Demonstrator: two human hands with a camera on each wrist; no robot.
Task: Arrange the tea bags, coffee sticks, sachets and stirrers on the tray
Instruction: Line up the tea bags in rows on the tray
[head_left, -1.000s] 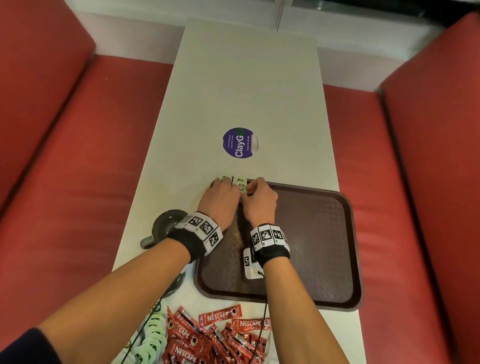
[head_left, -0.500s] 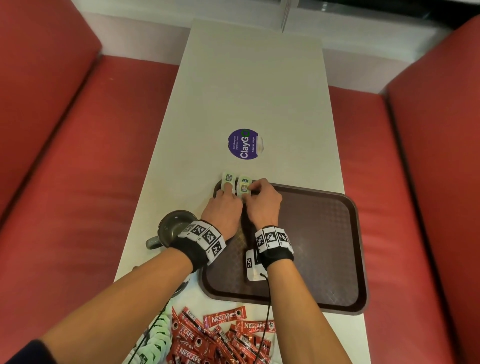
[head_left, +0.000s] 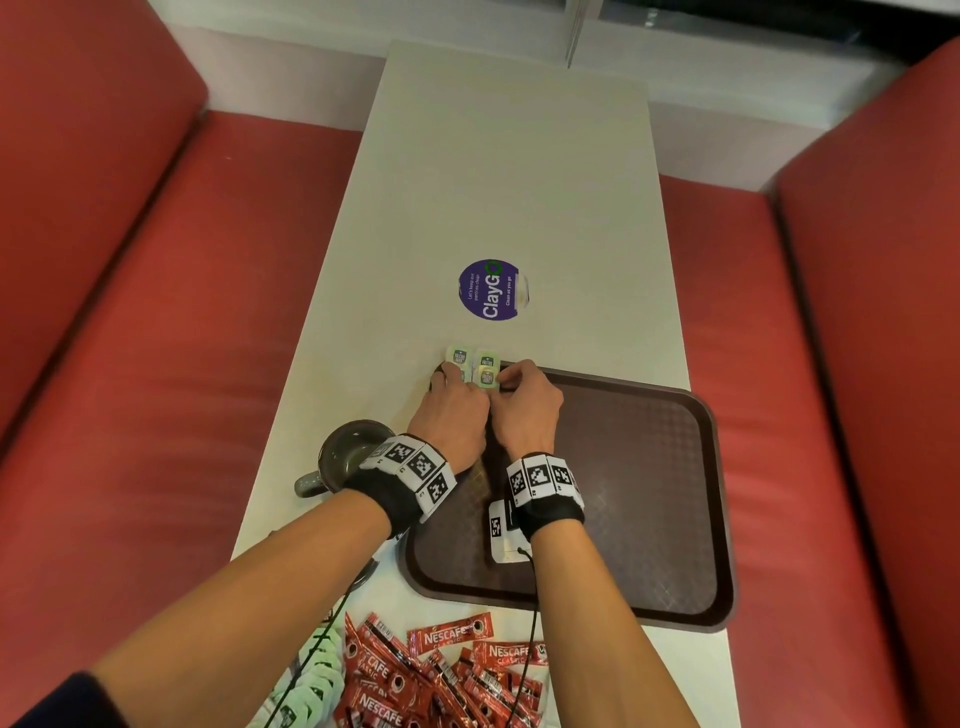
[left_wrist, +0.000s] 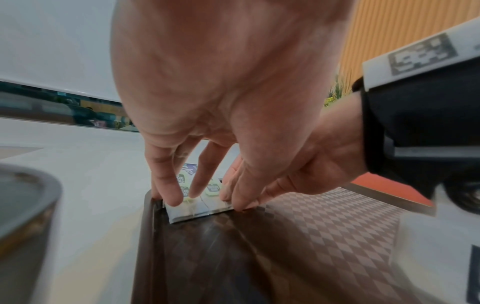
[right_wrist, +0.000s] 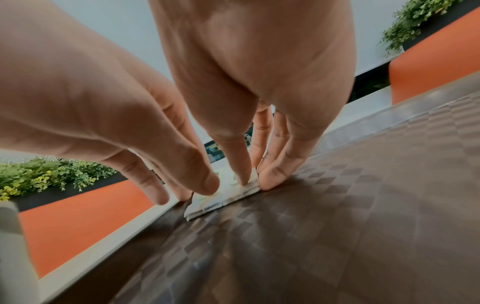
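Both hands have slid the tea bags (head_left: 480, 368) further over the tray's (head_left: 649, 467) far-left corner; left hand (head_left: 454, 415) and right hand (head_left: 527, 410) press them flat with straight fingers; coffee sticks (head_left: 441, 670) on desk (head_left: 498, 182).

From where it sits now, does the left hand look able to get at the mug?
Probably yes. The left hand presses tea bags at the tray's far-left corner; the mug stands just left of that wrist, nothing between them.

1. Left wrist band (head_left: 410, 475): black strap with white blocks bearing black square code markers.
2. Right wrist band (head_left: 545, 486): the same, a thin black cable (head_left: 532, 597) trailing below.
3. Dark sleeve (head_left: 49, 699) at the left upper arm.
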